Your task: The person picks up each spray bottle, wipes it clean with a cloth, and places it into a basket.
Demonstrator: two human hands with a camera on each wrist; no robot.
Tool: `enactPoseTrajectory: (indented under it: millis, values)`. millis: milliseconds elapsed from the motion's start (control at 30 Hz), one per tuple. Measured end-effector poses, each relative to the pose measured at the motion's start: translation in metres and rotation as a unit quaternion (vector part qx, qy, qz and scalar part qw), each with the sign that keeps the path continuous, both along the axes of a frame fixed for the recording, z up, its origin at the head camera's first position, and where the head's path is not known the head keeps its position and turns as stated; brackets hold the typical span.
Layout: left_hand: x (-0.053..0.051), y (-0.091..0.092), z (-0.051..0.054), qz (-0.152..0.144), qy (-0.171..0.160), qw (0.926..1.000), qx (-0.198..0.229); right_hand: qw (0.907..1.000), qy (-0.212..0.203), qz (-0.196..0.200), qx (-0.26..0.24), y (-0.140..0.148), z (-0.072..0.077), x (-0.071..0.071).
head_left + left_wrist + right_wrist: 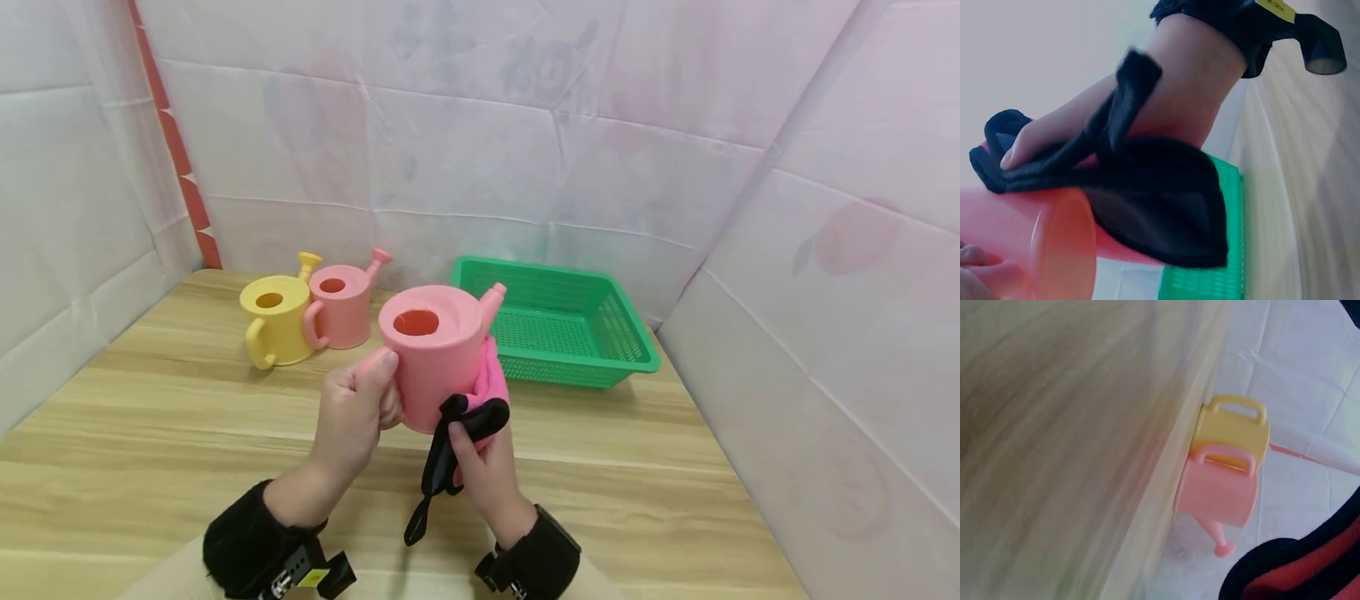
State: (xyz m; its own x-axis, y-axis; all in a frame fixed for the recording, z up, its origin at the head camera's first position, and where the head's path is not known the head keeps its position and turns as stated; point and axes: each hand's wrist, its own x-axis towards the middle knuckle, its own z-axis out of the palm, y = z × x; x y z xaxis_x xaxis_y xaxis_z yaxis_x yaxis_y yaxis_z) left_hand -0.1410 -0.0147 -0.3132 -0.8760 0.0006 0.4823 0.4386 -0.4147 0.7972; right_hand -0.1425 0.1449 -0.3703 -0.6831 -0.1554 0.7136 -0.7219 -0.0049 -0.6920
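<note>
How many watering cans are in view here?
3. One pink watering can is held in the left hand; a yellow watering can and another pink one stand side by side at the table's back left. None seems hidden.

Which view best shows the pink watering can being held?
The head view: the held pink watering can appears nearly whole, with top opening and spout visible. The left wrist view catches only part of its side and one end; the right wrist view doesn't show it.
</note>
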Motion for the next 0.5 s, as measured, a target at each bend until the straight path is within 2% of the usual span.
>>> enactPoseTrajectory:
  millis: [100, 200, 267, 367, 500]
  values:
    - [0.000, -0.004, 0.000, -0.015, 0.000, 0.9998, -0.016, 0.9992, -0.037, 0.015, -0.005, 0.005, -0.006, -0.006]
    - [0.000, -0.006, -0.002, -0.038, -0.005, 0.9991, -0.016, 0.9958, -0.082, 0.034, -0.024, 0.011, -0.005, -0.010]
    - [0.000, -0.007, -0.004, -0.063, -0.005, 0.9980, -0.008, 0.9926, -0.117, 0.021, -0.028, 0.015, -0.002, -0.011]
    - [0.000, -0.008, -0.006, -0.102, -0.016, 0.9946, -0.008, 0.9849, -0.165, 0.010, -0.053, 0.022, 0.008, -0.016]
    - [0.001, -0.008, -0.010, -0.158, -0.021, 0.9865, -0.040, 0.9675, -0.211, 0.010, -0.139, 0.032, 0.021, -0.026]
